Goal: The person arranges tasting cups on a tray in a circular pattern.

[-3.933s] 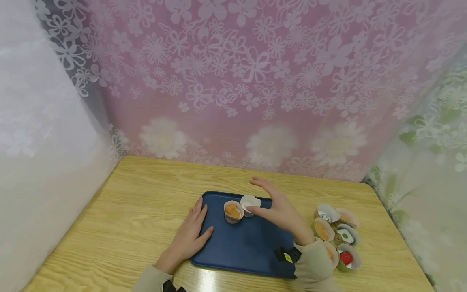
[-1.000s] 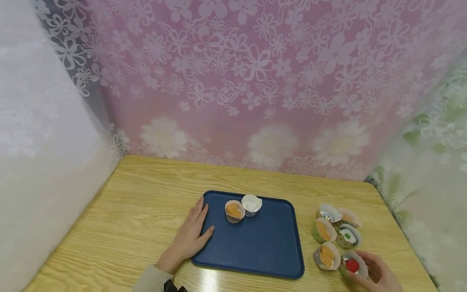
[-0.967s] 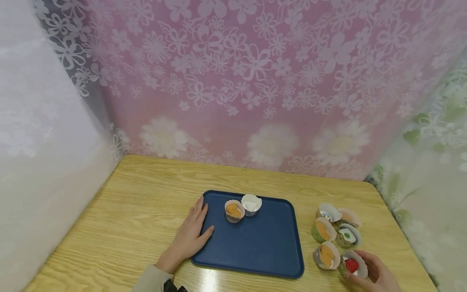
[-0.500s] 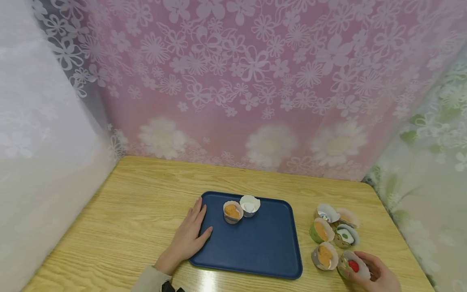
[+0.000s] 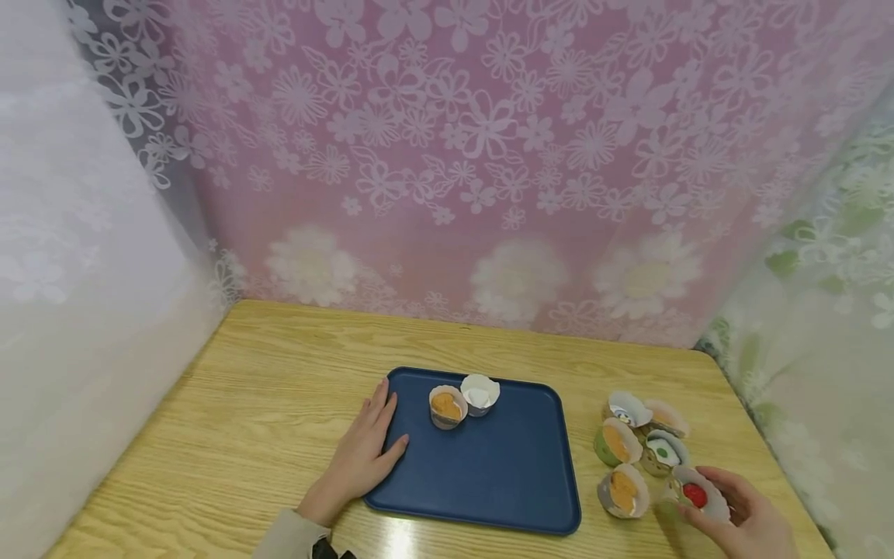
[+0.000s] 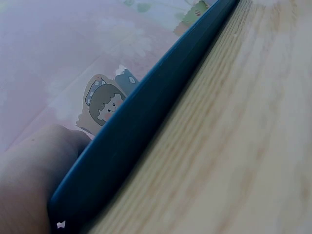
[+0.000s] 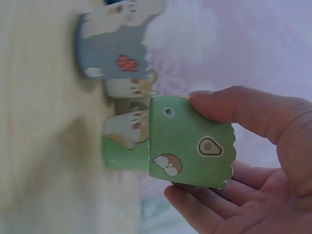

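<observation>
My right hand (image 5: 750, 516) grips a green paper baking cup (image 7: 190, 141), thumb on one side and fingers on the other. Printed avocado and hamster pictures show on its wall, and in the head view something red sits inside it. In the right wrist view the cup is raised off the table. My left hand (image 5: 359, 450) rests along the left rim of a dark blue tray (image 5: 482, 481), its fingers extended. Toward the tray's back stand a cup with orange filling (image 5: 447, 407) and a white-lined cup (image 5: 479, 394), side by side.
Right of the tray, several more filled paper cups cluster on the wooden table (image 5: 279, 388), among them a grey one with orange filling (image 5: 623, 491) and one with a white top and green dot (image 5: 663, 452). Flowered curtains (image 5: 489, 155) hang behind and at both sides.
My right hand came from over the tray to the right-hand cups. It has since taken the red-filled cup and shifted it up and right, away from its neighbours. My left hand stays put.
</observation>
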### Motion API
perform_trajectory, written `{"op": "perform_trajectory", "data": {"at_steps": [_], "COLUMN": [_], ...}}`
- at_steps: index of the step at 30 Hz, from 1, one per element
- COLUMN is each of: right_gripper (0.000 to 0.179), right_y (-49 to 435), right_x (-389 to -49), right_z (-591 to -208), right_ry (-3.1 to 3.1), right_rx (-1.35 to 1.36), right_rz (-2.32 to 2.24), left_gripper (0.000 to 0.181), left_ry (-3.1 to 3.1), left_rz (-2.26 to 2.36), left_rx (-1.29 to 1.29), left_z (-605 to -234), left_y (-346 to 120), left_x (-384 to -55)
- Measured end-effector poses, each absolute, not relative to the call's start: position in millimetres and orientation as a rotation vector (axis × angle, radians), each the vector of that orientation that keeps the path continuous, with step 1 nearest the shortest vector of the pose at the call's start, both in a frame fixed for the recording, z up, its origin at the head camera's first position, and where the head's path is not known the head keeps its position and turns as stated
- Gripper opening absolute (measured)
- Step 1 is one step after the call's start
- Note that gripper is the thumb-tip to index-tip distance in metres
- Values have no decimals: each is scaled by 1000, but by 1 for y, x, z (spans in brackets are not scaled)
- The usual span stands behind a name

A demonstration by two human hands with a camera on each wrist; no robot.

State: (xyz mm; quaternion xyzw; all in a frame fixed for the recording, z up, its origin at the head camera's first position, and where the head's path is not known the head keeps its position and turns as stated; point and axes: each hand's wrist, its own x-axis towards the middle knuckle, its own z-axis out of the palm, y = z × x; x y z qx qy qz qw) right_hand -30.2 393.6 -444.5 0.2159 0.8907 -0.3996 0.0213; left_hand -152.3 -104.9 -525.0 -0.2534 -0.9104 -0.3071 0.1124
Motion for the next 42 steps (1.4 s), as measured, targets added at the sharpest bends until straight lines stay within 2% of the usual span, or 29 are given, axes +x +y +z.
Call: {"op": "perform_trajectory", "data": {"at_steps": [5, 12, 20, 31, 42], "right_gripper": [79, 81, 68, 58, 55], "right_y": [389, 365, 329, 279, 230], "right_x": [-36, -51, -69, -90, -110], "right_z": [-427, -399, -383, -379, -390], "right_ry": [2902, 2954, 3082, 3026, 2933], "right_rx": [555, 436, 188, -158, -338], "right_rz": [-1077, -1109, -1220, -1447, -1500], "left_gripper": [69, 69, 69, 69, 70], "left_ry": [-2698, -2721, -2718, -2720, -2726], "left_rz": [-902, -915, -917, -933, -924], "left_rx": [-748, -748, -755, -753, -746], "left_z": [-525, -525, -527, -525, -527], "left_y": [-105, -106, -106, -106, -106], "left_x": [-153, -153, -154, -153, -154]}}
